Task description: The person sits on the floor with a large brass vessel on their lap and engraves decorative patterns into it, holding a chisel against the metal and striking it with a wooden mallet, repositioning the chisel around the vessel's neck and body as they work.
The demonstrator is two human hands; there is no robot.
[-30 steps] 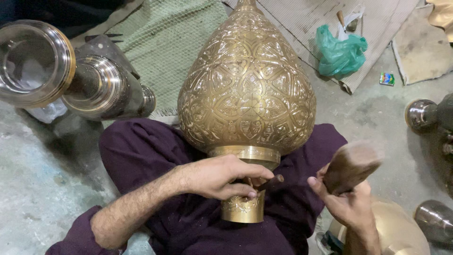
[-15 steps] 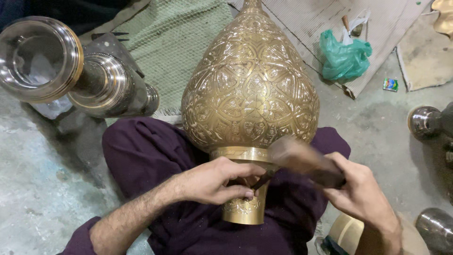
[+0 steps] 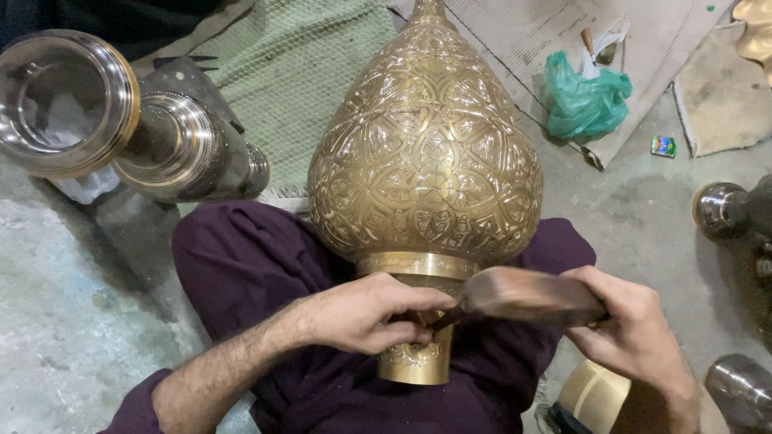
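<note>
A large engraved brass vessel (image 3: pixel 426 153), teardrop-shaped, lies across my lap with its narrow neck (image 3: pixel 414 362) toward me. My left hand (image 3: pixel 366 313) is closed around the neck and pinches a thin metal tool against it. My right hand (image 3: pixel 635 337) grips a wooden mallet (image 3: pixel 527 296), whose head sits level beside the neck, right at the tool's end. The tool's tip is hidden between my fingers.
A polished metal vessel (image 3: pixel 121 120) with a wide mouth lies at the left on the concrete floor. A green woven mat (image 3: pixel 297 64) sits behind it, a green plastic bag (image 3: pixel 583 100) at the upper right. Other metal pieces (image 3: pixel 724 209) stand at the right edge.
My right hand has swung the mallet down from a raised position at the right to the neck of the brass vessel. My left hand has stayed on the neck.
</note>
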